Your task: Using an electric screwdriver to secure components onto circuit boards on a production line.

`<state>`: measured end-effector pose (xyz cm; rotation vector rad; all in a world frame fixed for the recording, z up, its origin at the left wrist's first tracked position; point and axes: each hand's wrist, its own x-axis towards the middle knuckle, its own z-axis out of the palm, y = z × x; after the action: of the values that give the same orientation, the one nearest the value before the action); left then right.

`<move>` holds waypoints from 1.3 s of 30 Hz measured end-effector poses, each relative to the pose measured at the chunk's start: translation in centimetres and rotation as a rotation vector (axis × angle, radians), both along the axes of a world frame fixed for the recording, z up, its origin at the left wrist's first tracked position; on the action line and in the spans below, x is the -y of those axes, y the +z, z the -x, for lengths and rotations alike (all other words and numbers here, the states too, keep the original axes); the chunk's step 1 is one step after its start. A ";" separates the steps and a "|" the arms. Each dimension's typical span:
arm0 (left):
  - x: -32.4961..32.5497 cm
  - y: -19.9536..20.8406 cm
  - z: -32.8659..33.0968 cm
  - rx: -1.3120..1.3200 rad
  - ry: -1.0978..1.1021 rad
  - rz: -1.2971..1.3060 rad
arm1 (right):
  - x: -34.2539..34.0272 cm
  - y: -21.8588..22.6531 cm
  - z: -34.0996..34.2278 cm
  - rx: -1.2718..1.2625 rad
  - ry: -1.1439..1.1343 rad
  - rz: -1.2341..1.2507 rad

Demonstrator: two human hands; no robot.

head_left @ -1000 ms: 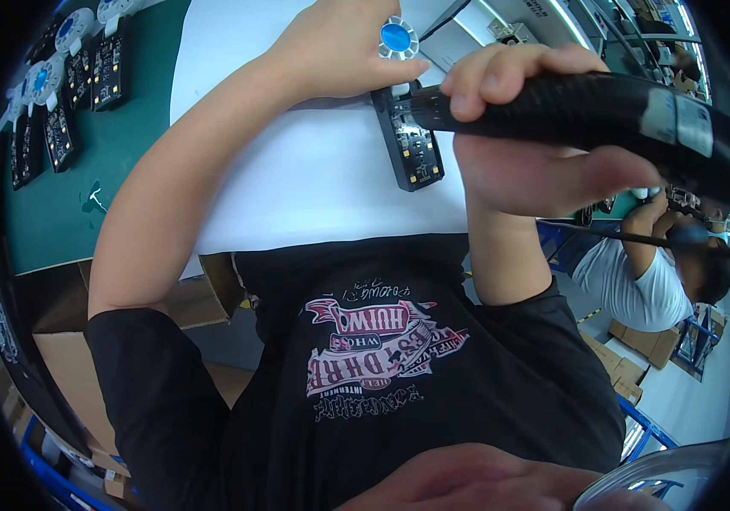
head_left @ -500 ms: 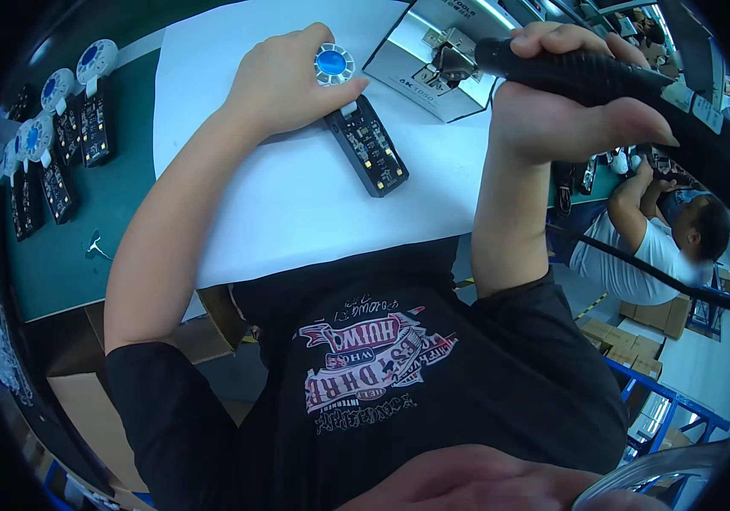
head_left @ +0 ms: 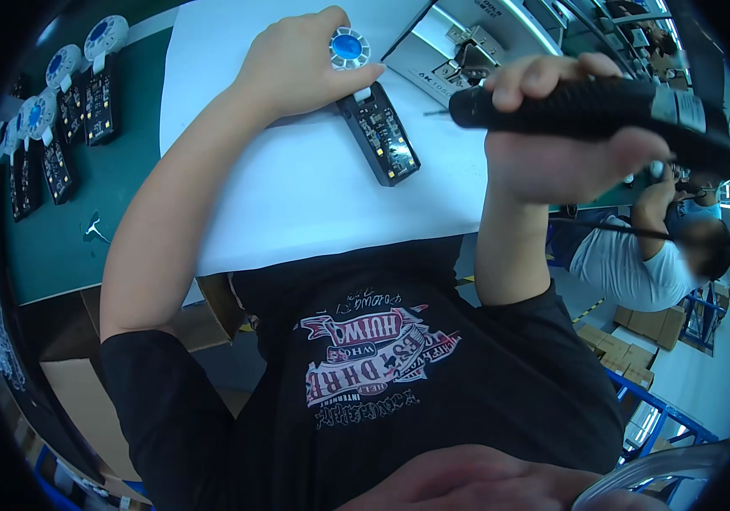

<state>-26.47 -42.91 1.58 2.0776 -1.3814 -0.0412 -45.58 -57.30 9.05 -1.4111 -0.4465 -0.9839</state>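
My left hand (head_left: 297, 64) is closed around a round white disc (head_left: 350, 48) with a blue centre, its thumb lying along the lower edge. A white connecting piece joins the disc to a black box-shaped part with an exposed circuit board (head_left: 386, 136), which rests at a slant on the white sheet (head_left: 314, 204). My right hand (head_left: 561, 157) grips a black corded electric screwdriver (head_left: 552, 106), held roughly level above the sheet. Its thin bit points left toward the circuit board part without touching it. The screwdriver and hand are somewhat blurred.
Behind the screwdriver bit stands a screw feeder (head_left: 476, 55). Several similar disc-and-board units (head_left: 99, 106) lie on the green tabletop (head_left: 139, 128) at the left. The screwdriver's cable (head_left: 629, 228) loops at the right. A co-worker in a white shirt (head_left: 625, 264) sits beyond it.
The screwdriver has come away from the screw feeder, down and to the left, and its bit now shows. My left hand keeps its hold on the disc. The whole view has shifted slightly.
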 end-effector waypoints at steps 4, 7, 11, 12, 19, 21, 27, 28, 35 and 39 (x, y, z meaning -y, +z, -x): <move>-0.4 2.2 0.3 -0.051 0.015 0.018 | -0.9 -0.4 3.0 -0.093 0.177 -0.045; -0.6 2.3 0.2 -0.063 0.026 0.035 | -1.9 -1.2 3.6 -0.118 0.108 -0.105; -0.5 2.1 0.0 -0.060 0.016 0.044 | -2.1 -2.4 3.7 -0.114 0.056 -0.154; -0.6 2.1 0.1 -0.074 0.018 0.044 | -2.1 -2.6 3.8 -0.108 0.053 -0.162; -0.3 1.0 -0.4 -0.063 0.002 0.048 | -2.3 -2.6 3.5 -0.118 0.074 -0.209; -0.3 -0.8 -0.8 0.003 -0.012 0.084 | -2.3 -2.6 3.3 -0.112 0.080 -0.215; -0.5 -0.7 -0.8 -0.003 0.005 0.060 | -2.1 -3.2 3.6 -0.095 0.039 -0.236; -0.5 -0.6 -0.7 -0.001 0.015 0.055 | -2.2 -3.2 3.6 -0.096 0.029 -0.239; -0.6 2.1 -0.3 -0.063 0.020 0.012 | -2.4 -3.0 3.7 -0.109 0.047 -0.205; -0.7 2.1 -0.3 -0.078 0.021 0.003 | -2.9 -2.7 3.9 -0.127 0.046 -0.175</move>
<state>-26.20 -42.23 3.70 2.0653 -1.3120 -0.1100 -49.50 -54.44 6.31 -1.2911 -0.2910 -0.8690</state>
